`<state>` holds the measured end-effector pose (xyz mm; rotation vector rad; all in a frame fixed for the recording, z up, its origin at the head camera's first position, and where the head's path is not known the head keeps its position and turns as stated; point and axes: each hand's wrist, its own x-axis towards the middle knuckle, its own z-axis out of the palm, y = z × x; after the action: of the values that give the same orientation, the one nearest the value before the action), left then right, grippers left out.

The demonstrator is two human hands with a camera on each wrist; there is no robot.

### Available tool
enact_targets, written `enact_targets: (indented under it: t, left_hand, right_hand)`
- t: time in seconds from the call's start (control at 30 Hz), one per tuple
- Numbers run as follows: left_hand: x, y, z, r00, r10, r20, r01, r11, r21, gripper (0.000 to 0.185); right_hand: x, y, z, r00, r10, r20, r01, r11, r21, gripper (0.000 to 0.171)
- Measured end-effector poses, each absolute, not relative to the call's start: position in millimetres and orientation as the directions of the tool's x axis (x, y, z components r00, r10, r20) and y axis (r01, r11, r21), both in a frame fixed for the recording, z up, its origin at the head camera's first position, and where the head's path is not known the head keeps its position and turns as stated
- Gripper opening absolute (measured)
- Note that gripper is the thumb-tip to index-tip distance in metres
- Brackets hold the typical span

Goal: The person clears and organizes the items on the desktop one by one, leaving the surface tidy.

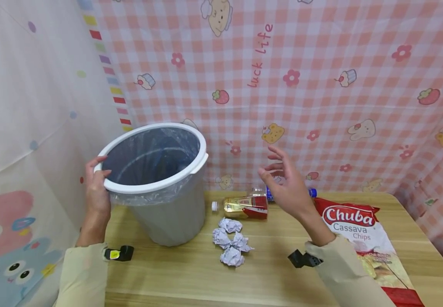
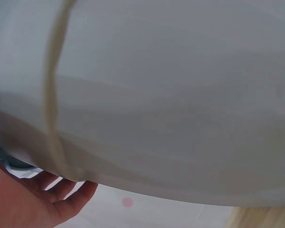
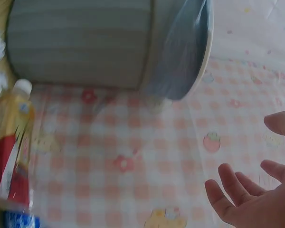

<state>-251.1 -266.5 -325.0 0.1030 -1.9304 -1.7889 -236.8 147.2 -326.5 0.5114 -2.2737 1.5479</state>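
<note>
A grey trash can (image 1: 171, 217) with a white rim and a clear plastic liner stands at the left of the table. My left hand (image 1: 97, 192) grips its rim at the left side; in the left wrist view the fingers (image 2: 76, 197) lie against the can's wall. My right hand (image 1: 288, 187) hangs in the air to the right of the can, fingers loosely bent and holding nothing. Below and left of it lies a bottle with a red and gold label (image 1: 246, 207). Behind that is a clear bottle with a blue label (image 1: 269, 195), partly hidden by the right hand.
Several crumpled paper balls (image 1: 231, 243) lie in front of the labelled bottle. A red and white Chuba cassava chips bag (image 1: 367, 238) lies at the right, partly behind the right forearm. A pink checked cloth (image 1: 321, 106) hangs behind the wooden table (image 1: 190, 273).
</note>
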Motion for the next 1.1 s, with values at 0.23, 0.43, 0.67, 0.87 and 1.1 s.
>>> enact_targets:
  t: [0.23, 0.43, 0.67, 0.87, 1.1]
  left_hand:
    - [-252, -267, -326, -0.872, -0.378, 0.312, 0.28, 0.138, 0.95, 0.044]
    - [-253, -268, -328, -0.866, -0.385, 0.319, 0.294, 0.124, 0.948, 0.043]
    - [-254, -269, -328, -0.87, -0.385, 0.308, 0.284, 0.12, 0.951, 0.043]
    - [-253, -269, -328, -0.87, -0.384, 0.31, 0.28, 0.133, 0.951, 0.043]
    - [-251, -268, -327, -0.868, -0.375, 0.325, 0.287, 0.155, 0.945, 0.043]
  right_hand:
    - [-233, 182, -340, -0.899, -0.086, 0.429, -0.423, 0.426, -0.8, 0.059]
    - [-229, 211, -350, -0.923, -0.07, 0.377, -0.363, 0.476, -0.801, 0.06]
    - [-225, 240, -364, -0.925, -0.097, 0.367, -0.359, 0.533, -0.766, 0.057]
    - [-218, 266, -372, -0.942, -0.12, 0.313, -0.322, 0.581, -0.747, 0.054]
    - [-214, 296, -387, -0.951, -0.132, 0.281, -0.301, 0.62, -0.725, 0.053]
